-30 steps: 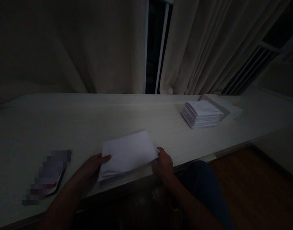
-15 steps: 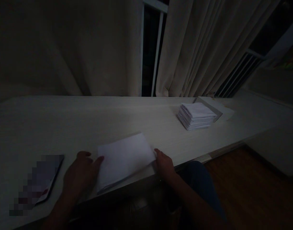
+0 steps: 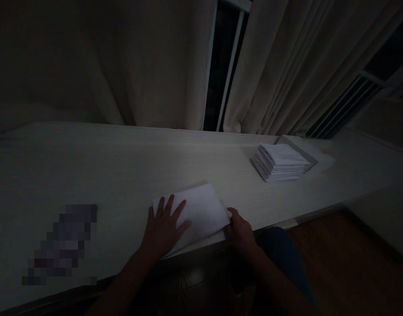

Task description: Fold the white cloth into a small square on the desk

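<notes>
A folded white sheet, of paper or cloth, (image 3: 201, 210) lies near the front edge of the pale table (image 3: 129, 171). Spread flat over its left part is my left hand (image 3: 167, 226), fingers apart and pointing away from me. My right hand (image 3: 241, 228) is closed at the sheet's right corner, thumb and fingers pinching it. The undersides of the right fingers are hidden. Farther back on the right stands a neat stack of similar folded white sheets (image 3: 282, 162).
Behind the stack leans a grey-white flat piece (image 3: 300, 149), with a pale sheet beside it. A blurred-out flat object (image 3: 63, 241) lies at the left. Long curtains (image 3: 162, 66) hang along the table's back edge. My knee in blue (image 3: 283, 254) is below the front edge.
My left hand has moved from the sheet's left edge onto its top and spread out. My right hand stays at the right corner. The whole view has shifted slightly.
</notes>
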A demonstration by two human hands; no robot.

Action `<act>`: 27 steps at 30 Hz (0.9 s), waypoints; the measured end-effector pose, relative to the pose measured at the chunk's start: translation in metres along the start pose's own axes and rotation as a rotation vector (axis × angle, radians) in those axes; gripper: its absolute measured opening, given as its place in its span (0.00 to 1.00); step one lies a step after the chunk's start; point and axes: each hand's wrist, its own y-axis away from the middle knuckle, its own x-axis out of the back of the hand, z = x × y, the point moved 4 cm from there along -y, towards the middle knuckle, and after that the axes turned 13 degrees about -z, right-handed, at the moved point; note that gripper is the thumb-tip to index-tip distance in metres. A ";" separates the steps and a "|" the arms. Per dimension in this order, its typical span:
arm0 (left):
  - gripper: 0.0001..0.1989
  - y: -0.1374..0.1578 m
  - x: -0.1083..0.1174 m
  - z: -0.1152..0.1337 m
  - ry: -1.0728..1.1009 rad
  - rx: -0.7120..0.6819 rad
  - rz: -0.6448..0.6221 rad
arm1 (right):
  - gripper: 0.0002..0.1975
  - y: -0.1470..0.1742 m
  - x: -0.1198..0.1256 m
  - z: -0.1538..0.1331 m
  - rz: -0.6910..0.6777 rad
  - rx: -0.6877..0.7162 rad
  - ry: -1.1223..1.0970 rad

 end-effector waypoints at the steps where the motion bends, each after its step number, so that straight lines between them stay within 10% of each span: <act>1: 0.34 0.000 0.002 0.001 -0.006 -0.003 0.006 | 0.26 0.003 0.004 0.005 -0.017 0.000 -0.046; 8: 0.38 0.006 0.027 0.018 -0.057 -0.071 0.067 | 0.22 -0.004 0.046 -0.007 0.085 0.170 -0.010; 14: 0.40 0.010 0.009 0.023 -0.053 -0.098 0.041 | 0.22 -0.069 0.026 -0.078 0.049 0.391 0.327; 18: 0.41 0.011 -0.001 0.020 -0.053 -0.095 0.020 | 0.22 -0.119 0.032 -0.069 -0.012 0.282 0.148; 27: 0.48 0.011 -0.005 0.020 -0.034 -0.083 0.005 | 0.19 -0.209 0.053 -0.032 -0.910 0.014 -0.332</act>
